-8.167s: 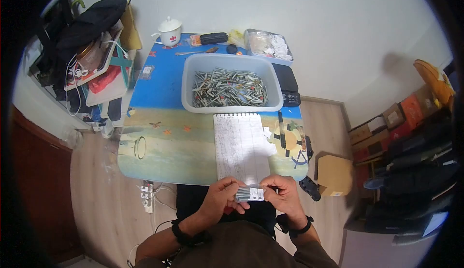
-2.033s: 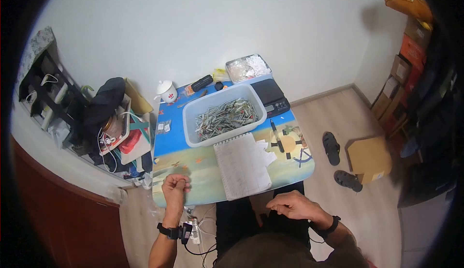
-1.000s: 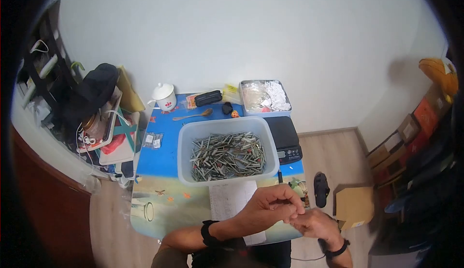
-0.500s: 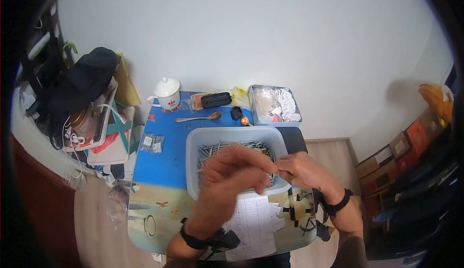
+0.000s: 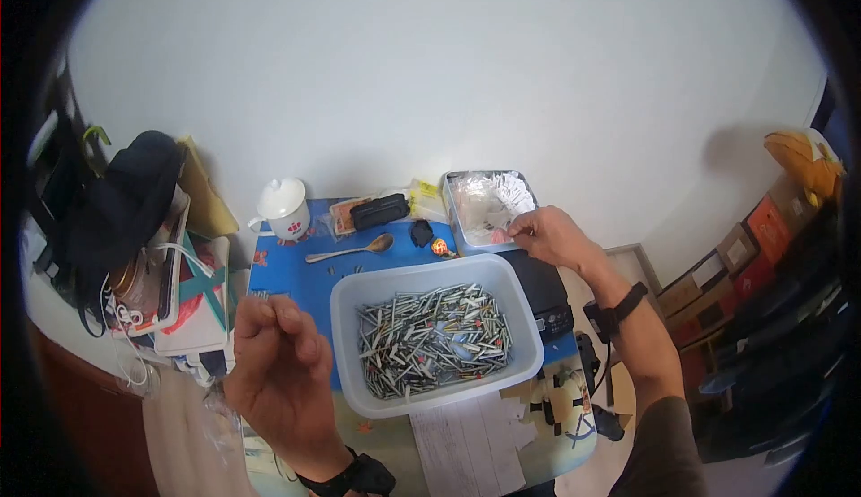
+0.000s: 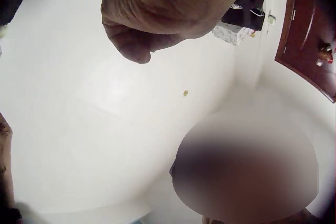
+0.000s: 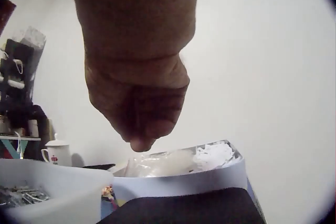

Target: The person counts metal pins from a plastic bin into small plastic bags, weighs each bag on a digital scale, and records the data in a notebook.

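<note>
My right hand (image 5: 558, 239) reaches over the metal tin (image 5: 453, 219), its thumb and fingertips together at the front right rim. In the right wrist view the fingertips sit just above the clear plastic bags (image 7: 163, 163); I cannot tell whether they pinch anything. White paper slips (image 5: 511, 192) lie beside the bags. My left hand (image 5: 282, 380) is raised left of the plastic bin (image 5: 345, 353), palm up, fingers loosely curled with nothing visible in them. Thin metal rods, like bolts or nails, fill the bin (image 7: 63, 192). The left hand (image 6: 168, 3) appears against the wall in its wrist view.
A lidded mug (image 5: 285, 210), a spoon (image 5: 359, 248), a black case (image 5: 378, 211) and a wrapped lollipop (image 5: 439, 247) stand or lie behind the bin. A black scale (image 5: 543, 295) is at its right, a written notebook (image 5: 466, 452) in front. A cluttered rack (image 5: 161, 264) stands left.
Eight seconds ago both hands held a labelled packet of metal rods; two packets later lay at the table's left. Since half a second ago the hands have parted, right to the tin, left leftward.
</note>
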Available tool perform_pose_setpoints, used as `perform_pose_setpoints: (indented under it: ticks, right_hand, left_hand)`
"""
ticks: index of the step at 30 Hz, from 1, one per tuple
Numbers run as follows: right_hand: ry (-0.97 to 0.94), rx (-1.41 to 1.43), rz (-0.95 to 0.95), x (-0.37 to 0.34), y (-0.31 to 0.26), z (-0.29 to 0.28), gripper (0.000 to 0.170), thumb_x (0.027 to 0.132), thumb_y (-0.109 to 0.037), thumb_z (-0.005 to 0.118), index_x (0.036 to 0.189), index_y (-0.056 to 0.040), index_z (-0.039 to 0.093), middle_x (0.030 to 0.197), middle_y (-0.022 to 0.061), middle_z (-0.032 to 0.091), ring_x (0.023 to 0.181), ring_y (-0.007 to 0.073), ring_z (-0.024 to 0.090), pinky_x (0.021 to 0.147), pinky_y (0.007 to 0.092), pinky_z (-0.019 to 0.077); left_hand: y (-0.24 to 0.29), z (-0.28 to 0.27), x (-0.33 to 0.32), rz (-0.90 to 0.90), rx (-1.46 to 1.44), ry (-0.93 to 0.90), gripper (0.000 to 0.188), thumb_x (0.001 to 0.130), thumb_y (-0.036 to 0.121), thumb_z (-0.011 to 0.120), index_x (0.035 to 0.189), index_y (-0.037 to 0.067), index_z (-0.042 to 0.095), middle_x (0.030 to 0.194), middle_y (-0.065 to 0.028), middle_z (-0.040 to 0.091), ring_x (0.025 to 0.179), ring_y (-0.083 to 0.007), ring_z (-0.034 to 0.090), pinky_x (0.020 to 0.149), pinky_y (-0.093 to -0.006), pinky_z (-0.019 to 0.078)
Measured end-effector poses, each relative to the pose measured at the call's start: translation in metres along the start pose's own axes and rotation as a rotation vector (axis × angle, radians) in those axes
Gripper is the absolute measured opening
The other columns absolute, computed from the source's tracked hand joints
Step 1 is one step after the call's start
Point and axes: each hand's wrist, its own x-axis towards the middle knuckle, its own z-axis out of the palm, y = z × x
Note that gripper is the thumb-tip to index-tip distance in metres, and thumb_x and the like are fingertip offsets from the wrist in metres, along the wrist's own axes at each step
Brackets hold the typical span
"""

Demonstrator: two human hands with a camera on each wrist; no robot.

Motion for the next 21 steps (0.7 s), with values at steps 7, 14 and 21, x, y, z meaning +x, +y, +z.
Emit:
perform_pose_setpoints:
  ticks: [7,14,21]
  right_hand:
    - [0.037,0.133,0.065,0.051,0.047,0.029,0.027,0.077,-0.01,0.07,0.103,-0.0019,0.071,0.084,0.0168,0.071,0.076,0.0306,0.069,0.072,0.0379,0.0536]
    - [0.063,0.117,0.034,0.075,0.047,0.06,0.034,0.076,-0.011,0.074,0.109,-0.0069,0.07,0.093,0.0164,0.069,0.086,0.0319,0.067,0.079,0.039,0.0526]
    - [0.216,-0.008,-0.091,0.08,0.062,0.071,0.018,0.079,-0.015,0.072,0.096,-0.0081,0.07,0.093,0.015,0.067,0.086,0.0348,0.066,0.078,0.0405,0.0518]
  left_hand:
    - [-0.004,-0.003,0.002,-0.037,0.056,-0.02,0.014,0.101,0.011,0.048,0.112,0.002,0.049,0.097,-0.0101,0.049,0.069,-0.0143,0.045,0.052,-0.0251,0.0387]
    - [-0.006,-0.008,0.005,-0.048,0.085,0.02,0.012,0.101,0.011,0.048,0.11,0.003,0.048,0.095,-0.0084,0.05,0.069,-0.0134,0.045,0.051,-0.0249,0.0385]
    - [-0.013,-0.001,0.007,-0.053,0.034,0.134,0.012,0.094,0.005,0.05,0.105,0.002,0.051,0.091,-0.0114,0.054,0.067,-0.0162,0.049,0.049,-0.0266,0.0423]
